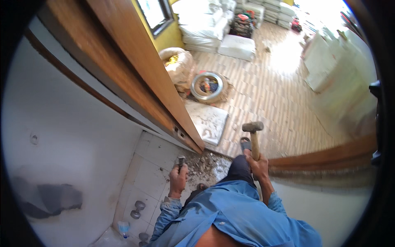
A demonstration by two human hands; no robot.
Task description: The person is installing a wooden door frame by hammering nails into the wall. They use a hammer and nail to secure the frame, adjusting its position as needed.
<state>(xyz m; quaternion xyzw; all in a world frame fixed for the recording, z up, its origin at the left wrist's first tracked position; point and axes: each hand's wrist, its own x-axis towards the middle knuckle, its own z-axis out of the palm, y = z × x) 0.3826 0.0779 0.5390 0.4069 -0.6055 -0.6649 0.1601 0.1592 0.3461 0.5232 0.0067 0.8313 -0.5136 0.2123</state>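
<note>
My left hand (178,180) is closed around a short dark chisel (181,161), its metal top poking up above the fist. In my right hand (258,166) is a hammer (252,126), gripped by its wooden handle with the heavy grey head uppermost. The two tools are apart. Between and below them, broken rubble (201,164) and pale dust cover the floor at the doorway, beside my feet. A sandal (245,144) on one foot shows near the hammer's handle.
A wooden door (152,78) stands to the left. Beyond lie a dusty white slab (209,123), a metal ring (208,87), a plastic sack (175,66) and stacked white bags (199,33). Dumbbells (138,209) rest on the tiles at lower left. White sheeting (337,66) hangs at right.
</note>
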